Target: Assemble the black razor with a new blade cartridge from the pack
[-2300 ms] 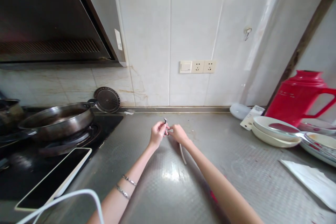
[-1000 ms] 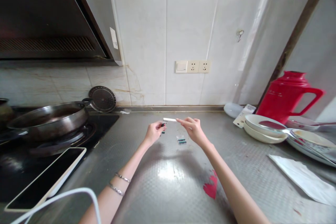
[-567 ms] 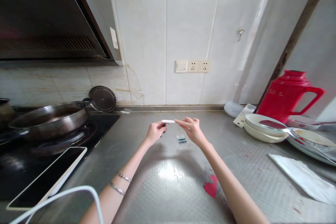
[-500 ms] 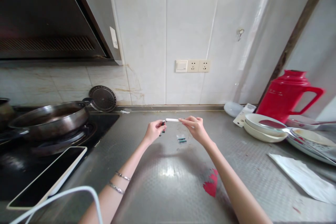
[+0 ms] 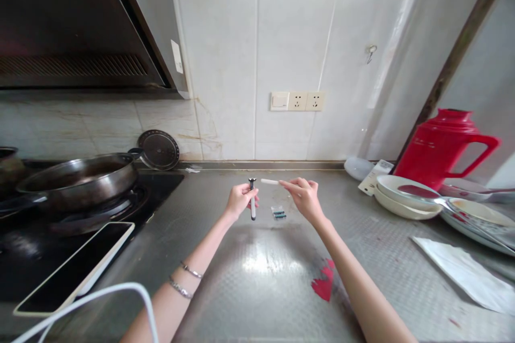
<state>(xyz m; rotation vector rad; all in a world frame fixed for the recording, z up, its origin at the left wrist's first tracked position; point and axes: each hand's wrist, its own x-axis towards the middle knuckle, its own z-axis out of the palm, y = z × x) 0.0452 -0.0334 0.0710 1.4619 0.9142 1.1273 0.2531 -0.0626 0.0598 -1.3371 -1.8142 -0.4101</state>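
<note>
Pinched in my left hand [image 5: 241, 199] is a razor [image 5: 252, 204] with a grey and black handle, held upright with its head on top. My right hand [image 5: 303, 196] is closed on one end of a slim white stick [image 5: 269, 181]. The stick points left, its free end a little right of the razor's head and apart from it; I cannot make out its kind. Between and below the hands, a small clear pack [image 5: 278, 213] with teal strips inside lies on the steel counter [image 5: 257, 300].
At left, a steel pan [image 5: 80, 179] stands on the black stove, with a phone [image 5: 76, 270] and white cable [image 5: 132, 288] in front. To the right are a red thermos [image 5: 438, 150], stacked bowls [image 5: 406, 209] and a white paper [image 5: 462, 273]. A red patch [image 5: 323, 284] marks the counter.
The razor has turned in my left hand, so its whole handle now shows upright. The white stick's free end has drawn away rightward from the razor, leaving a gap.
</note>
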